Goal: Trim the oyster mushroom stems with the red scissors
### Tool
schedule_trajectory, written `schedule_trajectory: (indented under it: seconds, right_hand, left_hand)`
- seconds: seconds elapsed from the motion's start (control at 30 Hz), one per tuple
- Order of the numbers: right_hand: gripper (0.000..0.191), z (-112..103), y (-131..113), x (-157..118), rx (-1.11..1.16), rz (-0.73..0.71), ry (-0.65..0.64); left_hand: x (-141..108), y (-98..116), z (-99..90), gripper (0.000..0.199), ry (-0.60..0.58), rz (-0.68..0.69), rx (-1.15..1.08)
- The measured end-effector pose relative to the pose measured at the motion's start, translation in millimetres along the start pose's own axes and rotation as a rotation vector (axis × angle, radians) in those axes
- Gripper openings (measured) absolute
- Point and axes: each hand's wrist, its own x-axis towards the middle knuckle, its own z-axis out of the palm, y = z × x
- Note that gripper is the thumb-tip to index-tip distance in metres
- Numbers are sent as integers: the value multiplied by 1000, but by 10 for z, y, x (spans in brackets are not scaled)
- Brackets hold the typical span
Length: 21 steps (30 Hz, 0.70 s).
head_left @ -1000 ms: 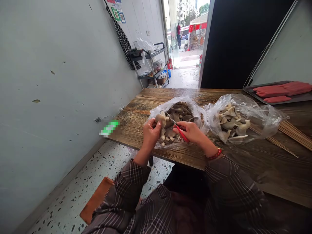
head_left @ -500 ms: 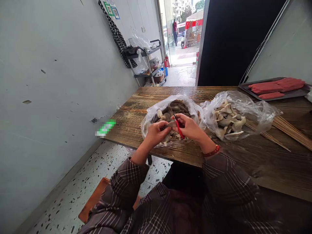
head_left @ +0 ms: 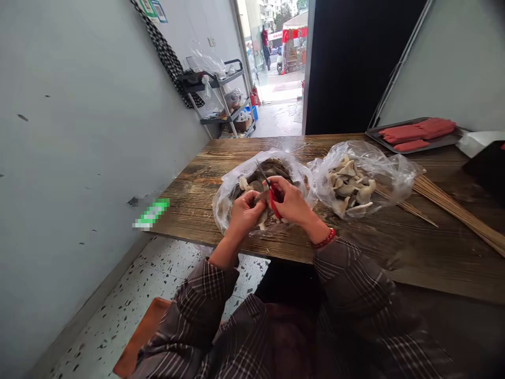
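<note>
My left hand (head_left: pixel 245 215) pinches a grey-brown oyster mushroom (head_left: pixel 261 196) above an open clear plastic bag (head_left: pixel 223 202). Red-handled scissors (head_left: pixel 274 201) are gripped in my right hand (head_left: pixel 291 201), beside the held mushroom, their blades pointing up and to the left. Darker mushrooms (head_left: pixel 272 167) fill the bag beneath both hands. To the right, a second clear bag (head_left: pixel 386 163) holds a pile of paler oyster mushrooms (head_left: pixel 351 185). My fingers partly cover the held mushroom, so I cannot tell whether the blades touch it.
Bamboo skewers (head_left: pixel 457 208) lie on the wooden table (head_left: pixel 185 192) at the right. Behind them a dark tray (head_left: pixel 437 141) carries red packs (head_left: pixel 418 130). A wheeled cart (head_left: pixel 221 100) stands beyond the table's far edge, near the doorway.
The view has turned slightly to the right, shifting the scene leftward. The scissors now show more blade, pointing further left. Both hands keep their hold.
</note>
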Motion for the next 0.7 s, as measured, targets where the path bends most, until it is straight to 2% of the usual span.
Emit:
schedule_trajectory:
  seconds: [0.2,0.33,0.43,0.57,0.63,0.7]
  right_hand:
    - [41,22,25,22,-10,-50,97]
    - [40,56,77,50,148,-75,236]
    - [39,-19,69,108,256,-73,359]
    - [39,-399,47,145,189,-125,624]
    - [40,-695,90,113,41,-149,780]
    - [42,-1012,184,60,-130,-131,883]
  left_hand:
    - [86,-18,135,13,106,41,1]
    - [125,7,233,12,181,34,-87]
    - [167,51,271,15,178,-21,-196]
    - [270,187,399,23,112,-32,-305]
    - [343,283,576,26,20,-31,-323]
    - [431,373,842,27,-100,-25,-314]
